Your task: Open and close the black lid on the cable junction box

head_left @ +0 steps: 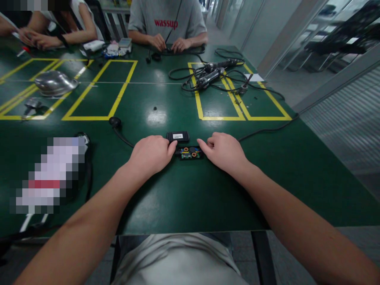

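A small open black case with a circuit board (190,153) in it lies on the green table between my hands. Copper-coloured ring coils show on the board. My left hand (154,153) is closed at the case's left end, its thumb along the edge. At the right end my right hand (224,150) is closed too, fingers curled and mostly hidden under the palm. Just behind the case rests a ribbed black cover (178,136) with a white label, close to my left thumb. A black cable with a plug (115,122) runs to my left hand; another cable (267,130) leads off right from my right hand.
Yellow tape rectangles (109,118) mark the green table (166,198). Electric screwdrivers (210,78) with tangled cords lie at back right. A metal bowl (55,83) stands at back left, a blurred-out item (52,174) at near left. Two people work across the table.
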A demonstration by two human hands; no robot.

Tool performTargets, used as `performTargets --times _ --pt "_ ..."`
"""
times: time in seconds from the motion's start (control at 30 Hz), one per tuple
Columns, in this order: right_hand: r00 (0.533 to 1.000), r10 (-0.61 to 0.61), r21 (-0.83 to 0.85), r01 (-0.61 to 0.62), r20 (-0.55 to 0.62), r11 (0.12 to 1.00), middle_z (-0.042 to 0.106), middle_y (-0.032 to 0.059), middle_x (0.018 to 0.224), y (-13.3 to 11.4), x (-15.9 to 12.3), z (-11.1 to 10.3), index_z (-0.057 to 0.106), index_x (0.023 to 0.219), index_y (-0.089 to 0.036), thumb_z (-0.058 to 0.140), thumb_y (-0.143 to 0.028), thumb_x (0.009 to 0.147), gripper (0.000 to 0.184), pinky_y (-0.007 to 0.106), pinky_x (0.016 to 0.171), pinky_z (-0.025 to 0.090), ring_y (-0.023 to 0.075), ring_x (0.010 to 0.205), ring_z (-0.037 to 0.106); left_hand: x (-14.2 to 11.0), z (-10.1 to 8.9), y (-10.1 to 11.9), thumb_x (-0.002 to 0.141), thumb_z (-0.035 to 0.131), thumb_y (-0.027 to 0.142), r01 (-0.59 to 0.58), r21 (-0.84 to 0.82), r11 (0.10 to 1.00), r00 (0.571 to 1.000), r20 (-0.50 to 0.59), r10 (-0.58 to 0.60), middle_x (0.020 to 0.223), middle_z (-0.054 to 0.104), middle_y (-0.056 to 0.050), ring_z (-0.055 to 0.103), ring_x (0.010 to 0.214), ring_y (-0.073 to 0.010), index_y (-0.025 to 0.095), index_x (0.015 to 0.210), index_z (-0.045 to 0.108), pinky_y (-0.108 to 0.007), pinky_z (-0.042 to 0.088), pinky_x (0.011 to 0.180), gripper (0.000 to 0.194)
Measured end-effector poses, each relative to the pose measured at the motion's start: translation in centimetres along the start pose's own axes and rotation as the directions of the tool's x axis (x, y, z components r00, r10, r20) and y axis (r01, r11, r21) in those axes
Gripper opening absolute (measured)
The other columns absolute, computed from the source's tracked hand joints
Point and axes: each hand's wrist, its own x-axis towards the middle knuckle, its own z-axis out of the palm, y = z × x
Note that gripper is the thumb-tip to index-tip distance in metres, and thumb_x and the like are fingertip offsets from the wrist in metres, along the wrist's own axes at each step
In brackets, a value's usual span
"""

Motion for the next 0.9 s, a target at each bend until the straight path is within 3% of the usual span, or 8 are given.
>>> performTargets --times 0.27,0.37,0.47,0.53,0.6,0.73,0.9 --pt "0.999 0.010 -0.026 -0.010 -0.031 1.000 0.069 0.0105 0.085 0.0 -0.1 -0.1 0.063 0.063 -0.023 0.059 -0.051 0.114 0.058 0.040 0.072 0.035 0.0260 0.080 0.060 -0.1 -0.3 0.1 0.119 0.038 0.048 -0.002 -0.017 1.000 1.000 0.012 0.002 0.110 0.085 -0.021 0.083 0.106 -0.0405 0.014 0.110 0.090 -0.050 0.065 0.097 0.063" --pt "0.999 0.000 -0.021 -0.001 -0.032 1.000 0.068 0.0108 0.082 0.4 0.1 0.3 0.063 0.062 -0.024 0.057 -0.056 0.114 0.061 0.041 0.070 0.036 0.0261 0.076 0.059 -0.1 0.3 0.1 0.117 0.046 0.046 -0.033 -0.013 0.999 0.995 -0.090 0.032 0.108 0.082 -0.021 0.080 0.106 -0.0404 0.014 0.110 0.086 -0.051 0.065 0.095 0.052" --pt "0.999 -0.024 0.020 0.025 -0.048 0.999 0.068 0.0108 0.080 0.9 0.3 0.6 0.061 0.063 -0.025 0.057 -0.059 0.113 0.061 0.041 0.068 0.036 0.0266 0.074 0.059 0.3 1.3 -0.4 0.111 0.064 0.042 -0.100 -0.082 0.992 0.949 -0.307 0.071 0.122 0.078 -0.021 0.074 0.116 -0.0406 0.015 0.120 0.081 -0.053 0.064 0.100 0.033" --pt "0.996 -0.048 0.058 0.053 -0.071 0.997 0.068 0.0100 0.079 1.1 0.4 0.8 0.060 0.065 -0.026 0.057 -0.058 0.113 0.057 0.041 0.068 0.037 0.0265 0.073 0.060 0.8 2.1 -1.0 0.106 0.073 0.037 -0.189 -0.167 0.968 0.902 -0.419 0.103 0.136 0.075 -0.019 0.070 0.126 -0.0392 0.018 0.131 0.078 -0.054 0.062 0.108 0.031" --pt "0.995 -0.057 0.098 0.065 -0.081 0.993 0.069 0.0095 0.079 1.2 0.4 0.8 0.058 0.068 -0.026 0.055 -0.053 0.114 0.053 0.041 0.068 0.037 0.0266 0.074 0.061 1.3 2.6 -1.5 0.106 0.074 0.031 -0.270 -0.251 0.929 0.897 -0.417 0.148 0.145 0.075 -0.016 0.068 0.133 -0.0373 0.021 0.139 0.077 -0.056 0.057 0.118 0.035" --pt "0.997 -0.030 0.192 0.043 -0.073 0.980 0.072 0.0095 0.082 1.2 0.4 0.8 0.057 0.076 -0.026 0.046 -0.042 0.117 0.045 0.040 0.072 0.037 0.0281 0.079 0.066 1.7 2.4 -1.9 0.108 0.072 0.028 -0.277 -0.321 0.906 0.925 -0.344 0.161 0.133 0.082 -0.013 0.071 0.125 -0.0351 0.021 0.139 0.080 -0.055 0.056 0.116 0.033" --pt "0.995 0.003 0.317 0.030 -0.102 0.948 0.074 0.0086 0.088 1.2 0.4 1.0 0.060 0.088 -0.027 0.038 -0.038 0.118 0.039 0.039 0.078 0.042 0.0291 0.086 0.069 0.6 1.5 -1.5 0.108 0.072 0.039 -0.473 -0.343 0.811 0.833 -0.473 0.287 0.130 0.082 -0.011 0.070 0.121 -0.0327 0.022 0.144 0.081 -0.051 0.055 0.115 0.040"
